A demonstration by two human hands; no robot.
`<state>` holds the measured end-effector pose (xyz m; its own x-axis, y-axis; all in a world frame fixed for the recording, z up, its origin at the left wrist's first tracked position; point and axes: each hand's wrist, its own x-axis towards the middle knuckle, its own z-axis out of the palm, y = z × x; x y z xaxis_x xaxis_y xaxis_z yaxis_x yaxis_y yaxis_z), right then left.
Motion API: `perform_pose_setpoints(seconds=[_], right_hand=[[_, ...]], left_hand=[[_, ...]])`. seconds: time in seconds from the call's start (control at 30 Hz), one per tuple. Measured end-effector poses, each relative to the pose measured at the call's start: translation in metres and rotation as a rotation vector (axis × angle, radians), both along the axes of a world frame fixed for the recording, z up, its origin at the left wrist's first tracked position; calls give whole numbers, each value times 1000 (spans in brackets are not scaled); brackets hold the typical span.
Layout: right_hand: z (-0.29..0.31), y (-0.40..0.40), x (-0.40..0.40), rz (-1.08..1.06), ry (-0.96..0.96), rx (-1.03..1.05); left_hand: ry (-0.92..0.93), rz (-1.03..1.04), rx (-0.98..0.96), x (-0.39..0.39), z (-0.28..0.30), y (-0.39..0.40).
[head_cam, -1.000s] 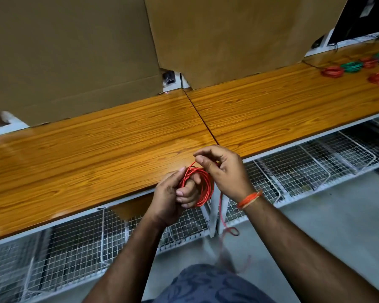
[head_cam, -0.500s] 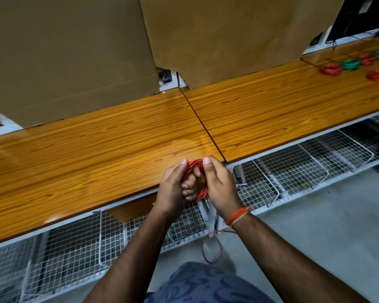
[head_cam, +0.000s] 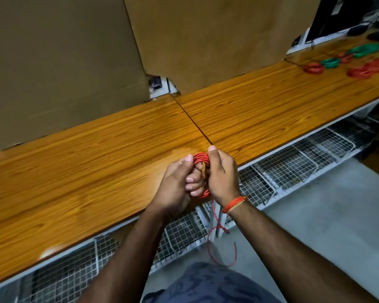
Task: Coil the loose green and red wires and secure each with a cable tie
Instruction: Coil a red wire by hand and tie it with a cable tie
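Red wire (head_cam: 200,158), thin, light and springy by the look of it, seemed likely to unwind unless pinched across all its turns at once, so the bundled side of the coil was the sensible place to hold. It was a small bright ring of several tight loops held just above the front edge of the wooden surface (head_cam: 96,162), with a loose tail (head_cam: 214,243) dangling below toward the floor. Left hand (head_cam: 177,184) clenched the coil in curled fingers while right hand (head_cam: 222,173) also gripped it, thumb on top.
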<state>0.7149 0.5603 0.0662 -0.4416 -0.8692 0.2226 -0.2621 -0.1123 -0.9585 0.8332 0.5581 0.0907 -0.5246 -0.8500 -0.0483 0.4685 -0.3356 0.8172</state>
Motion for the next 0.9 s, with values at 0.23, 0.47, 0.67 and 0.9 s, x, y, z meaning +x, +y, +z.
perform_pose_setpoints(seconds=[0.23,0.47,0.67,0.9], right_hand=[[26,-25,23,-29,27,-112],[23,-37,50,13,75,7],[2,-38,63,-181,201,33],[-13,-12,32,26,58,121]], left_hand=[[72,-119,131,20,24,-38],[-104,127,-74,39,22,-59],[-136,52,-53,42,9,-60],[-29,43,173,22,-5,-70]])
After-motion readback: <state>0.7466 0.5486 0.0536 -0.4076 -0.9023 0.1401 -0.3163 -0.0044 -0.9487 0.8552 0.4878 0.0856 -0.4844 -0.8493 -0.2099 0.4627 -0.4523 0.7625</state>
